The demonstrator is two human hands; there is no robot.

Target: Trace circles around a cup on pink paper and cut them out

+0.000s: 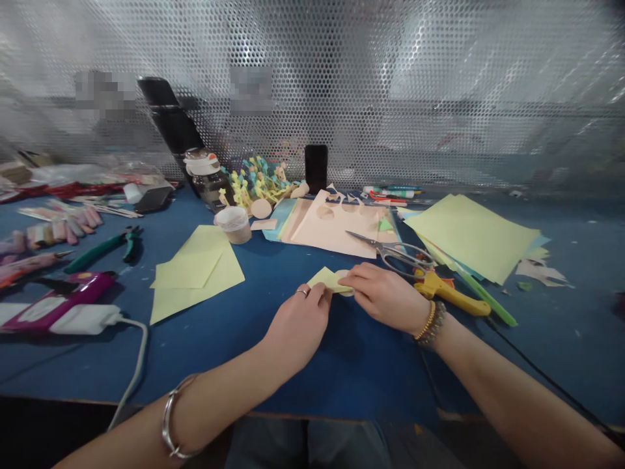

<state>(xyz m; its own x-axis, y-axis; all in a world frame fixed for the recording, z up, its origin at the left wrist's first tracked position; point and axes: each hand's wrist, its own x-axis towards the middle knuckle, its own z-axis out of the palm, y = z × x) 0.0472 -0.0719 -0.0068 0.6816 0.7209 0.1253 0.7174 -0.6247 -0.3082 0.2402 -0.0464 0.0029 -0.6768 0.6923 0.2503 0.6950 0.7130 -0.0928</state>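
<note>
Well, the left hand (297,326) and right hand (385,298) meet above the blue table (361,374), both closed in a pinch on a small yellow paper (328,280). The left fingers (317,293) grip its near edge, and the right fingers (354,280) press from the other side, over a round cream paper disc (346,292) that shows beneath it. The paper is held just above the table, a little ahead of the person's body. A ring (303,292) sits on the left hand, with a bangle (170,417) on that wrist and beaded bracelets (430,324) on the right wrist. Just beyond the yellow paper, steel scissors (390,251) lie open across a pink sheet (327,225) with round holes cut in it. To the right of the yellow paper, a yellow-handled tool (452,294) and a green strip (488,303) lie partly under the scissors' handles, below a stack of pale yellow sheets (471,238). To its left are loose yellow sheets (195,277), then green pliers (105,251) and a magenta-and-white power strip (58,306). Farther back, past the pink sheet, stand a black phone (316,168), a jar (208,179) and a heap of yellow-and-blue paper pieces (258,185).
</note>
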